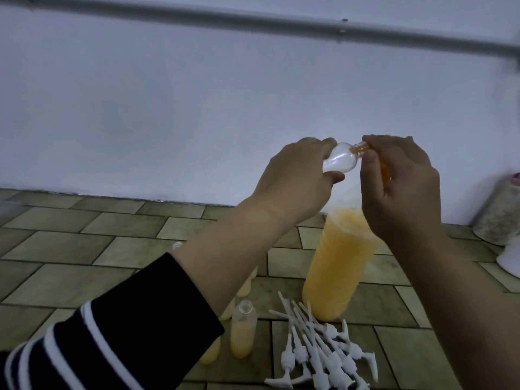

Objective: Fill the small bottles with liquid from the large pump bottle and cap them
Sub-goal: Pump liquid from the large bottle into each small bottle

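Our left hand (295, 175) grips a small clear bottle (143, 161), fingers curled round its body, held up in front of the white wall (197, 94). Its long axis lies nearly level, neck pointing right & slightly up toward our right hand (399, 184). The neck shows orange. Right hand's fingers are curled round smth orange at the bottle's mouth; can't tell what exactly, mostly hidden by the fingers. Both hands sit close together, joined via the bottle. Below them, on the tiled floor (84, 243), stands 1 large bottle (334, 266), upright, filled w/ yellow-orange liquid to approx. its shoulder; its top is hidden behind the right hand. Just left of it, near our striped sleeve (112, 347), we see 1 small open bottle (243, 330) standing upright, partly filled w/ yellow liquid, plus several more yellow-filled small bottles partly hidden by the left forearm; exact count unclear, at least 3. In front of the large bottle lies a pile of white pump caps (318, 350) w/ long dip tubes, overlapping, approx. 8–10, tubes mostly pointing up-left. A grey pipe (253, 22) runs along the wall's top.
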The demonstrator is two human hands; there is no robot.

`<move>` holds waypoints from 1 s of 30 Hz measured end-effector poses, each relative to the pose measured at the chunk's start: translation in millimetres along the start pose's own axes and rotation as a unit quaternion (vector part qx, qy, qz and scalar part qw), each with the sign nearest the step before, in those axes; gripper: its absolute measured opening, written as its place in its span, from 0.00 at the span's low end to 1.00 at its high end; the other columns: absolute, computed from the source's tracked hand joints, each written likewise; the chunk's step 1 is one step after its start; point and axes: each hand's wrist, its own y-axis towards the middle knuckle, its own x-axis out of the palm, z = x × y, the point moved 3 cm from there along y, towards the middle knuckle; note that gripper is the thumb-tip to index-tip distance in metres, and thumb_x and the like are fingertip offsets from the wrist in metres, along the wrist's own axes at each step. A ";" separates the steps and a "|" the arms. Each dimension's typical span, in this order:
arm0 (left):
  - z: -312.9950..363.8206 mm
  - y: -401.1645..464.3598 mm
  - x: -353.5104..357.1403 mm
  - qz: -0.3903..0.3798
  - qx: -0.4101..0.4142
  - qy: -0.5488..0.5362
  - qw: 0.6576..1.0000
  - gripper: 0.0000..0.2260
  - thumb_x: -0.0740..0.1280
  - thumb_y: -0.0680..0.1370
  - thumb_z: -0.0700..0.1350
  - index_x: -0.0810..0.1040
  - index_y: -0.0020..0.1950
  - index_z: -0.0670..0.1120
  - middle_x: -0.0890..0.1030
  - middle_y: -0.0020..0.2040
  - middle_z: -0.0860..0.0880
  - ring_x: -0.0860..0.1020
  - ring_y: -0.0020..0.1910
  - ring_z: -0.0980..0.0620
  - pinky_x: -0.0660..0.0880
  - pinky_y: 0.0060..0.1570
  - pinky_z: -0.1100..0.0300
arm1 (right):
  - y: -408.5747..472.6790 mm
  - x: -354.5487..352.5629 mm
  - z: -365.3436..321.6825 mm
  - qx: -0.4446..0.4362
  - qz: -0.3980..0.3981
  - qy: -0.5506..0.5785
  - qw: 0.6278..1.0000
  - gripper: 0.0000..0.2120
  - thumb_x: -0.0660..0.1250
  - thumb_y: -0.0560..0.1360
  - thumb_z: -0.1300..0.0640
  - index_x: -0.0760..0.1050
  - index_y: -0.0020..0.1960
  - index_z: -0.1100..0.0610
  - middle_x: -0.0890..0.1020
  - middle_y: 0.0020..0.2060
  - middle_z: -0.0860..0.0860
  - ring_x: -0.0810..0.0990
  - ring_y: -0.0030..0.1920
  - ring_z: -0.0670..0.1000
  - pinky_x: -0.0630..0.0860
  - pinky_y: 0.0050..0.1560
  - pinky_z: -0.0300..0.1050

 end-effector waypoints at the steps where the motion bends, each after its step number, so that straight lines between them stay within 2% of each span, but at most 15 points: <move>1: 0.7 1.2 -1.9 0.003 0.001 -0.001 1.000 0.20 0.66 0.78 0.49 0.70 0.69 0.50 0.76 0.60 0.51 0.75 0.55 0.51 0.72 0.54 0.58 | 2.5 -1.8 -0.7 0.002 0.002 0.003 1.000 0.26 0.50 0.78 0.45 0.76 0.61 0.60 0.80 0.57 0.56 0.75 0.60 0.55 0.70 0.62 0.50; 8: -0.2 -4.8 4.3 0.006 -0.001 -0.004 1.000 0.21 0.65 0.78 0.49 0.69 0.70 0.49 0.75 0.63 0.51 0.75 0.58 0.51 0.71 0.56 0.59 | -8.4 9.8 2.8 -0.001 0.062 0.009 0.998 0.20 0.54 0.78 0.52 0.78 0.57 0.63 0.81 0.52 0.58 0.77 0.54 0.56 0.69 0.54 0.40; 10: -2.9 -7.3 5.6 0.001 -0.009 -0.010 1.000 0.20 0.65 0.78 0.48 0.69 0.70 0.49 0.76 0.63 0.51 0.75 0.57 0.51 0.71 0.56 0.59 | -11.0 12.8 3.8 0.003 0.054 0.012 0.998 0.20 0.54 0.78 0.52 0.78 0.57 0.63 0.81 0.52 0.58 0.77 0.54 0.56 0.70 0.54 0.41; 13: -2.1 -7.3 2.2 -0.002 -0.006 -0.008 1.000 0.20 0.65 0.78 0.49 0.69 0.69 0.50 0.76 0.61 0.51 0.75 0.56 0.51 0.71 0.54 0.60 | -7.4 7.3 1.8 0.003 0.036 0.011 0.999 0.22 0.53 0.78 0.50 0.78 0.59 0.63 0.81 0.54 0.57 0.76 0.56 0.55 0.64 0.57 0.33; 18: 3.8 -2.1 -4.5 0.009 0.004 -0.003 1.000 0.19 0.66 0.77 0.49 0.70 0.68 0.50 0.76 0.60 0.52 0.75 0.55 0.51 0.72 0.55 0.57 | 1.4 -0.9 -1.5 0.006 0.035 0.013 0.999 0.24 0.51 0.78 0.49 0.77 0.59 0.61 0.81 0.55 0.56 0.76 0.57 0.54 0.66 0.57 0.37; 21: 3.8 -3.7 -0.8 0.003 0.005 -0.012 1.000 0.20 0.66 0.78 0.49 0.69 0.69 0.50 0.76 0.62 0.52 0.75 0.57 0.52 0.71 0.55 0.60 | -7.5 0.2 1.0 -0.018 0.059 0.009 0.998 0.21 0.53 0.78 0.52 0.77 0.59 0.63 0.80 0.54 0.58 0.76 0.57 0.56 0.71 0.62 0.50; 24: 2.8 -7.2 5.3 0.000 0.007 -0.006 1.000 0.21 0.66 0.78 0.48 0.69 0.70 0.50 0.75 0.64 0.51 0.74 0.58 0.52 0.68 0.54 0.63 | -15.5 4.7 4.5 -0.018 0.067 0.009 0.998 0.20 0.54 0.78 0.53 0.76 0.59 0.64 0.80 0.54 0.59 0.77 0.57 0.57 0.73 0.59 0.58; 28: 2.7 -6.5 3.8 0.000 -0.002 -0.003 1.000 0.20 0.66 0.78 0.48 0.69 0.70 0.50 0.75 0.63 0.52 0.75 0.57 0.52 0.70 0.53 0.62 | -12.6 1.9 2.5 -0.003 0.037 0.005 0.999 0.22 0.52 0.78 0.51 0.76 0.60 0.63 0.80 0.56 0.58 0.76 0.59 0.57 0.70 0.63 0.55; 30: 4.8 -3.6 -0.4 0.003 0.005 -0.004 1.000 0.20 0.66 0.78 0.49 0.70 0.69 0.50 0.76 0.61 0.52 0.75 0.56 0.52 0.72 0.54 0.59 | -6.3 -3.3 0.4 -0.001 0.034 0.006 0.999 0.23 0.51 0.78 0.50 0.77 0.60 0.62 0.80 0.55 0.57 0.76 0.59 0.56 0.68 0.65 0.50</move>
